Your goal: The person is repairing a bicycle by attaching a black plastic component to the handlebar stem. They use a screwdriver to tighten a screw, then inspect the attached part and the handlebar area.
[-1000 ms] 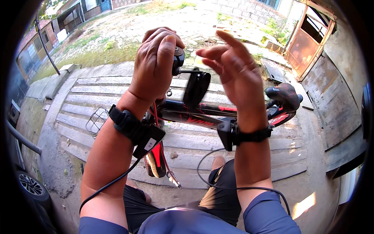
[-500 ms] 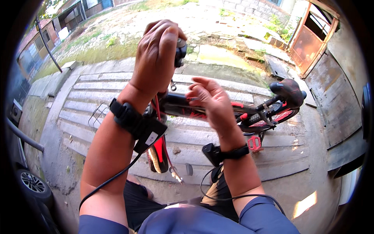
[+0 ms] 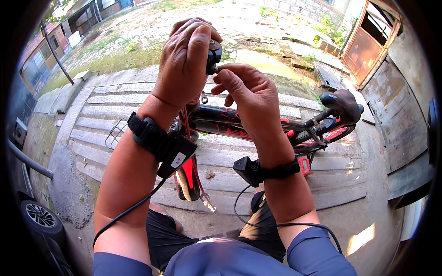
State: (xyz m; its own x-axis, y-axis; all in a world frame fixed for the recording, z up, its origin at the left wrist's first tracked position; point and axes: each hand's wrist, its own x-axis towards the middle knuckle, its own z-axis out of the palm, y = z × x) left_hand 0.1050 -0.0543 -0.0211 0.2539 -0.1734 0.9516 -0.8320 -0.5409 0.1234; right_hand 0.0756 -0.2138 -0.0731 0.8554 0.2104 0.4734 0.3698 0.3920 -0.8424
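A black-and-red bicycle (image 3: 216, 115) stands across in front of me, its saddle (image 3: 341, 106) to the right and its front wheel (image 3: 188, 186) below my left forearm. My left hand (image 3: 186, 57) is closed round a black bicycle stem (image 3: 214, 56) at the top of the front end; the palm and fingers hide most of it. My right hand (image 3: 253, 94) is at the stem's lower right edge, thumb and forefinger pinched together against it. Whatever small part lies between those fingertips is too small to make out. Red cables (image 3: 187, 126) hang down below my left wrist.
A red pedal (image 3: 304, 165) sticks out beside my right wrist. A wire basket-like frame (image 3: 116, 133) lies on the grooved concrete ramp at left. A parked car's wheel (image 3: 40, 214) is at the lower left. Rusty metal doors (image 3: 366, 46) and a wall bound the right side.
My right hand has moved up and left, from loosely open above the frame to a pinch at the stem. My left hand keeps its grip, and the stem has turned slightly.
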